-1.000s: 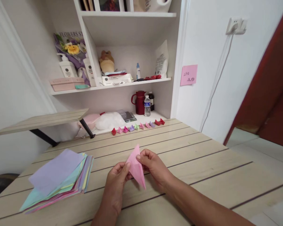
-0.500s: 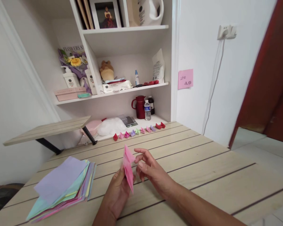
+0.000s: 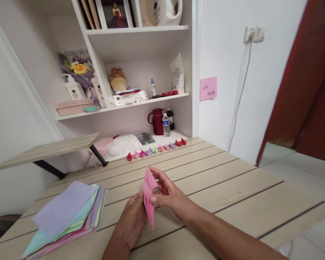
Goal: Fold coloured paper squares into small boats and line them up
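A piece of folded pink paper [image 3: 148, 187] is held up over the table, its long pointed shape tilted nearly upright. My left hand [image 3: 135, 213] pinches its left edge, with the thumb on the near face. On the other side my right hand [image 3: 169, 195] grips the paper too, thumb on its front and fingers behind it, partly hidden. To the left of my hands lies a stack of coloured paper sheets [image 3: 67, 213], a lavender one on top. Beyond my hands a row of small folded paper pieces [image 3: 149, 151] in red, pink, purple and green lines the table's far edge.
The slatted wooden table [image 3: 233, 177] carries a small raised shelf [image 3: 46, 150] at the left. Behind it stands a white shelf unit [image 3: 141, 29] with a red jug [image 3: 157, 122] and a water bottle [image 3: 166, 125]. A pink note [image 3: 208, 89] is on the wall.
My right hand has closed in from the right and taken hold of the pink paper, which my left hand keeps holding. The view has shifted slightly, moving the scene left.
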A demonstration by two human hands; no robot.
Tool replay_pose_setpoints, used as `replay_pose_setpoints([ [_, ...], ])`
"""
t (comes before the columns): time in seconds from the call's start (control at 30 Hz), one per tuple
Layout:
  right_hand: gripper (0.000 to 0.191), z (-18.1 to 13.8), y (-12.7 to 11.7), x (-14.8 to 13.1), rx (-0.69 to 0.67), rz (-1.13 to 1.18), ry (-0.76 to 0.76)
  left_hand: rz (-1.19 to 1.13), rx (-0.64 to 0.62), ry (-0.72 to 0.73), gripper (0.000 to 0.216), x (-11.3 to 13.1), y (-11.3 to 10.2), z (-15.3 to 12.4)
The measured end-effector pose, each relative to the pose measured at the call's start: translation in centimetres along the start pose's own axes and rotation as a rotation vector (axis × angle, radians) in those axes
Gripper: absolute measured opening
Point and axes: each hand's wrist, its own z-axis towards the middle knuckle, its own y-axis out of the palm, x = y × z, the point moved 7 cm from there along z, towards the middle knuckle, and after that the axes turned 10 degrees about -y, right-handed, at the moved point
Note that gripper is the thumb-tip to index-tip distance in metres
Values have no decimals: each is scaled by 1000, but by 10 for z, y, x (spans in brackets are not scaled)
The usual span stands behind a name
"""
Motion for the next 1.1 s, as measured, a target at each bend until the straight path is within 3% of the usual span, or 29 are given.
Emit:
replay_pose_setpoints([
  [0.23,76,0,3,1,-28,16,36,10,-16,13,42,3,1,1],
  [0.73,55,1,5,-3,-45,-13,22,75,28,30,36,5,0,0],
  [0.97,46,4,-1,-5,16,-195,-16,174,110,36,33,2,-7,3],
  [1.1,31,6,-11,-2,104,-313,-55,232,170,66,32,2,-8,4],
])
